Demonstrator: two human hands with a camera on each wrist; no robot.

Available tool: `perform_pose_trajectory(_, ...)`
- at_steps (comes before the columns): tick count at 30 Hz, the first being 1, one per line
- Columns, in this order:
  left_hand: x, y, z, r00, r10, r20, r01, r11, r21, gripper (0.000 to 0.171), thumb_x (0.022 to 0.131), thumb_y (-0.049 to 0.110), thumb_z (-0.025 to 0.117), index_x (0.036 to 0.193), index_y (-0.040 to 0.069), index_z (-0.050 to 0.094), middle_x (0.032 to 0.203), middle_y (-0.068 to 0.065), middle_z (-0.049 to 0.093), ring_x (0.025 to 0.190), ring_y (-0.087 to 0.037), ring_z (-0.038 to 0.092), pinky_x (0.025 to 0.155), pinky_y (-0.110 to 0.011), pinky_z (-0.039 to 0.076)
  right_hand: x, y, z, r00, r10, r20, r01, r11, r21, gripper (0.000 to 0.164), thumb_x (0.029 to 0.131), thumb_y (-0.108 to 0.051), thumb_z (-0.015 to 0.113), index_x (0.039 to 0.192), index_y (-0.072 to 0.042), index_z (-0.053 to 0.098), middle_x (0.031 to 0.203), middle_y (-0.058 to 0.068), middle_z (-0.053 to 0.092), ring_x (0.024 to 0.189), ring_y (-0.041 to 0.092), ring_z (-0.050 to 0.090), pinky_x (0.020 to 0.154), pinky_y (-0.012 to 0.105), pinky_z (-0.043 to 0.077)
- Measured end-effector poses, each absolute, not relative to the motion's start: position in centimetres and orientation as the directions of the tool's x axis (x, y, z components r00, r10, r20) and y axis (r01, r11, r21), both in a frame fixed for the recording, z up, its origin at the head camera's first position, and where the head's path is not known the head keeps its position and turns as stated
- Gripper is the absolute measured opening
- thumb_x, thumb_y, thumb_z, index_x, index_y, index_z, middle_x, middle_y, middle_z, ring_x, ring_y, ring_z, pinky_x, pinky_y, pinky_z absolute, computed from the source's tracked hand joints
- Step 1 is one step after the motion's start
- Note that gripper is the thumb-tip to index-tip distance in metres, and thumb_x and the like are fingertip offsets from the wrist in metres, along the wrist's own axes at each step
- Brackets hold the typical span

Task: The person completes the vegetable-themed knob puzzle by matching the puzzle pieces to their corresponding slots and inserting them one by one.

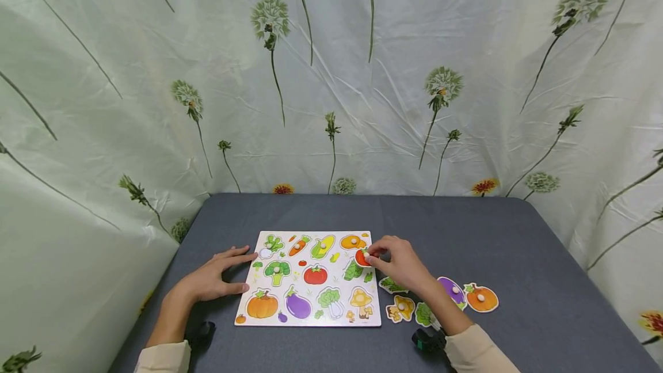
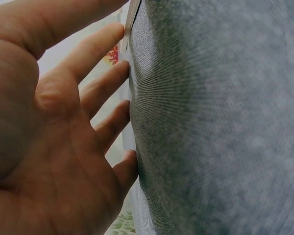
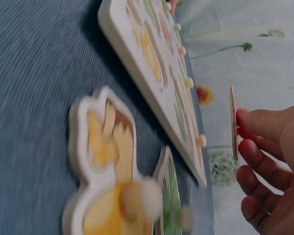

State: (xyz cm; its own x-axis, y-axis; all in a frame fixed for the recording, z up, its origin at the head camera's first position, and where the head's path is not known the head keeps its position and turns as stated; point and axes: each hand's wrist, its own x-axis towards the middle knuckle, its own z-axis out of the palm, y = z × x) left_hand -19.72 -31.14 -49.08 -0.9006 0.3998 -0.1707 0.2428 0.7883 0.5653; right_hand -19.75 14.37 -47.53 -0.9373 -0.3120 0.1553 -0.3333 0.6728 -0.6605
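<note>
My right hand (image 1: 401,261) pinches a tomato puzzle piece (image 1: 361,257) between thumb and fingertips, over the right edge of the white vegetable puzzle board (image 1: 290,322). In the right wrist view that tomato piece (image 3: 233,123) is seen edge-on, raised above the board. A matching tomato picture (image 1: 315,275) shows in the board's middle row. With fingers spread, my left hand (image 1: 214,275) rests at the board's left edge. The left wrist view shows this left hand (image 2: 63,127) with an empty palm. Knobbed pieces, among them a broccoli (image 1: 277,272) and a corn (image 1: 323,247), sit in the board.
Right of the board lie loose pieces: a leafy green one (image 1: 392,285), mushrooms (image 1: 400,308), a bok choy (image 1: 426,315), an eggplant (image 1: 452,292) and a pumpkin (image 1: 481,298). My right forearm passes over this group. Grey cloth (image 1: 440,223) covers the table; a flowered curtain (image 1: 383,131) hangs behind.
</note>
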Motion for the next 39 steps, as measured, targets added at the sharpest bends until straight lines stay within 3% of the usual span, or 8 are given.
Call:
perform_pose_trajectory(8, -19.7, -31.2, -49.2, -0.902, 0.399, -0.163, 0.247, 0.789, 0.563, 0.079, 0.083, 0.047, 0.081, 0.151, 0.018, 0.054, 0.164, -0.022, 0.037, 0.152, -0.057, 0.018, 0.115, -0.08, 0.008, -19.9, 12.3, -47.5, -0.922, -0.349, 0.17, -0.367, 0.642, -0.673, 0.005, 0.093, -0.025, 0.077, 0.096, -0.02, 0.078, 0.09, -0.009, 0.066, 0.088, 0.017, 0.061, 0.071, 0.026, 0.046)
perform_pose_trajectory(16, -19.7, -31.2, -49.3, -0.902, 0.399, -0.165, 0.246, 0.789, 0.564, 0.079, 0.083, 0.047, 0.082, 0.151, 0.018, 0.054, 0.164, -0.022, 0.036, 0.152, -0.057, 0.018, 0.115, -0.081, 0.008, -20.1, 10.2, -47.3, -0.905, -0.379, 0.194, -0.404, 0.618, -0.674, 0.01, 0.093, -0.026, 0.078, 0.094, -0.016, 0.079, 0.088, -0.012, 0.069, 0.087, 0.013, 0.062, 0.08, 0.029, 0.048)
perform_pose_trajectory(26, -19.8, -31.2, -49.1, -0.901, 0.404, -0.16, 0.251, 0.784, 0.568, 0.078, 0.083, 0.045, 0.082, 0.151, 0.016, 0.055, 0.163, -0.024, 0.037, 0.152, -0.057, 0.019, 0.115, -0.081, 0.008, -20.2, 8.1, -47.6, -0.897, -0.409, 0.17, -0.407, 0.609, -0.681, 0.004, 0.094, -0.023, 0.077, 0.094, -0.019, 0.079, 0.087, -0.012, 0.069, 0.085, 0.007, 0.064, 0.078, 0.029, 0.053)
perform_pose_trajectory(39, -19.7, -31.1, -48.9, -0.899, 0.399, -0.177, 0.238, 0.788, 0.568, 0.078, 0.083, 0.046, 0.081, 0.151, 0.018, 0.055, 0.164, -0.022, 0.037, 0.152, -0.058, 0.019, 0.114, -0.082, 0.009, -20.2, 5.6, -48.5, -0.903, -0.409, 0.133, -0.377, 0.605, -0.701, 0.006, 0.091, -0.023, 0.08, 0.091, -0.017, 0.079, 0.082, -0.012, 0.065, 0.079, 0.004, 0.057, 0.073, 0.023, 0.048)
